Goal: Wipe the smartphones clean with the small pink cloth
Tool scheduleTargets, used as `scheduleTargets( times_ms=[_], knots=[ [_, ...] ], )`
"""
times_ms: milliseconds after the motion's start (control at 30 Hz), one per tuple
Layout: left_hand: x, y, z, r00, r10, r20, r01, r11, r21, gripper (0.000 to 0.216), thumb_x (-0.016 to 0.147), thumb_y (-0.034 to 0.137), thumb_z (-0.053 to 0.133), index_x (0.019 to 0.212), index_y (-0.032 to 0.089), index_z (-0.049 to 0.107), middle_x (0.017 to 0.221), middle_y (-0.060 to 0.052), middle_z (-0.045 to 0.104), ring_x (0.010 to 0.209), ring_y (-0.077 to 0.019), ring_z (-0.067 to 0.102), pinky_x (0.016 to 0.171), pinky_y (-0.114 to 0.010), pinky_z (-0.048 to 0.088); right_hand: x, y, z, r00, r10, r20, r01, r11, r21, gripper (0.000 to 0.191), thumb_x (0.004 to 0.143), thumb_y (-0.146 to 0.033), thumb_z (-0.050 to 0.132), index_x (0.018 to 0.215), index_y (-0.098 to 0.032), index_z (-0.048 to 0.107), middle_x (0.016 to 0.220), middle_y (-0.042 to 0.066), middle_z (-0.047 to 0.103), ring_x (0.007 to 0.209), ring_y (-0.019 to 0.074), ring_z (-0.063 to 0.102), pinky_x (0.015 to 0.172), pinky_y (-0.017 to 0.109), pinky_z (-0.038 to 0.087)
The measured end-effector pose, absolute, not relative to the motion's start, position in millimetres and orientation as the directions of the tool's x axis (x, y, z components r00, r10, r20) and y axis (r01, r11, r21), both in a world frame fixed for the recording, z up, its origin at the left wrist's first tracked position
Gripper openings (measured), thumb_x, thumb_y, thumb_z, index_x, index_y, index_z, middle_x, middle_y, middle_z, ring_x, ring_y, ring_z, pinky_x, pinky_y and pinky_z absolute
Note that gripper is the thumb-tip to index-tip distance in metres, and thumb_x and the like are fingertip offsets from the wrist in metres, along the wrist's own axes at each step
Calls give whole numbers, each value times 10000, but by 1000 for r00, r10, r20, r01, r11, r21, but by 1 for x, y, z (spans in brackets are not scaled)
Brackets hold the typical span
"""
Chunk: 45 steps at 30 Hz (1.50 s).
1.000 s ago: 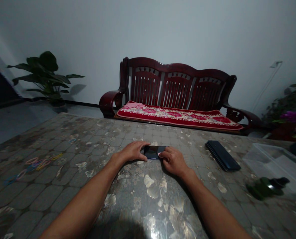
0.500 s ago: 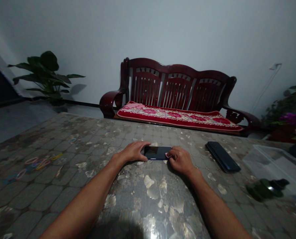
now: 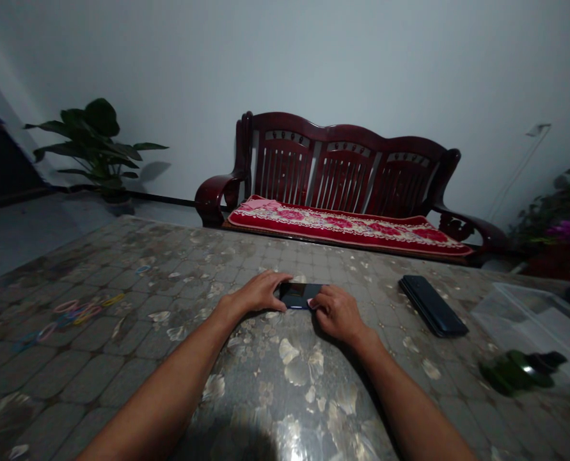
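Note:
A dark smartphone [image 3: 295,295] with a glossy screen lies flat on the patterned tablecloth, its long side running left to right. My left hand [image 3: 258,292] grips its left end, thumb on the near edge and fingers at the far edge. Over the right part of the screen is my right hand [image 3: 336,310], its fingers curled in and pressed together. A small pale pinkish piece, perhaps cloth or tissue, shows at its fingertips against the glass; most of it is hidden.
Right of my hands lies a dark wallet-like case [image 3: 433,306]. Beyond it are a green bottle [image 3: 517,371] on its side and a clear plastic box [image 3: 515,307]. Several coloured bands [image 3: 76,312] lie at left. A wooden bench [image 3: 342,166] stands behind the table [image 3: 246,256].
My right hand has slid left across the phone screen with the pale piece. My left hand keeps its hold on the phone. The whole view has shifted slightly.

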State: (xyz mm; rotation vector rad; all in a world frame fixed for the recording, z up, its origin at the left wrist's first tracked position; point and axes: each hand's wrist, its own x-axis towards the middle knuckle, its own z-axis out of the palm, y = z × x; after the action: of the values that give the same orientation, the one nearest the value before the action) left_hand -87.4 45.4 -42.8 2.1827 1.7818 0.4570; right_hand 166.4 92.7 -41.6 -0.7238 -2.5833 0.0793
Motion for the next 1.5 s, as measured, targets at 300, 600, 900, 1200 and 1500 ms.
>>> scheduleTargets(
  times_ms=[300, 600, 900, 1200, 1500],
  knots=[
    [-84, 46, -37, 168, 986, 13, 882, -156, 444, 884, 621, 330, 920, 1405, 200, 533, 1344, -97, 638, 1230, -316, 584, 1052, -363, 429, 159, 92, -49, -772, 472, 425, 449, 879, -161, 219, 777, -90, 579, 890, -190, 738, 847, 61, 650, 812, 206, 560, 724, 296, 371],
    [-86, 47, -40, 211, 976, 58, 856, -213, 472, 848, 631, 324, 913, 1386, 194, 550, 1336, -104, 637, 1222, -317, 570, 1057, -392, 419, 150, 85, -44, -805, 441, 397, 418, 896, -149, 209, 815, -125, 590, 932, -203, 745, 876, 63, 653, 837, 214, 538, 739, 311, 353],
    [-86, 48, -42, 238, 969, 69, 841, -241, 485, 837, 636, 299, 900, 1391, 217, 549, 1353, -81, 631, 1219, -305, 569, 1051, -374, 417, 162, 93, -48, -732, 525, 433, 509, 845, -164, 213, 778, -94, 564, 871, -184, 733, 838, 67, 644, 817, 211, 534, 729, 307, 363],
    [-84, 48, -41, 245, 966, 81, 837, -253, 486, 795, 671, 323, 872, 1386, 190, 553, 1336, -89, 643, 1194, -303, 585, 1042, -375, 429, 137, 75, -45, -843, 362, 398, 336, 932, -138, 228, 868, -144, 566, 999, -213, 739, 895, 61, 651, 834, 209, 541, 730, 307, 356],
    [-78, 44, -31, 202, 979, 23, 875, -191, 445, 805, 661, 293, 875, 1384, 161, 544, 1347, -120, 630, 1232, -305, 574, 1062, -369, 425, 171, 102, -43, -605, 723, 333, 710, 679, -184, 222, 848, -114, 563, 921, -201, 754, 899, 57, 678, 885, 191, 598, 747, 264, 386]
  ],
)
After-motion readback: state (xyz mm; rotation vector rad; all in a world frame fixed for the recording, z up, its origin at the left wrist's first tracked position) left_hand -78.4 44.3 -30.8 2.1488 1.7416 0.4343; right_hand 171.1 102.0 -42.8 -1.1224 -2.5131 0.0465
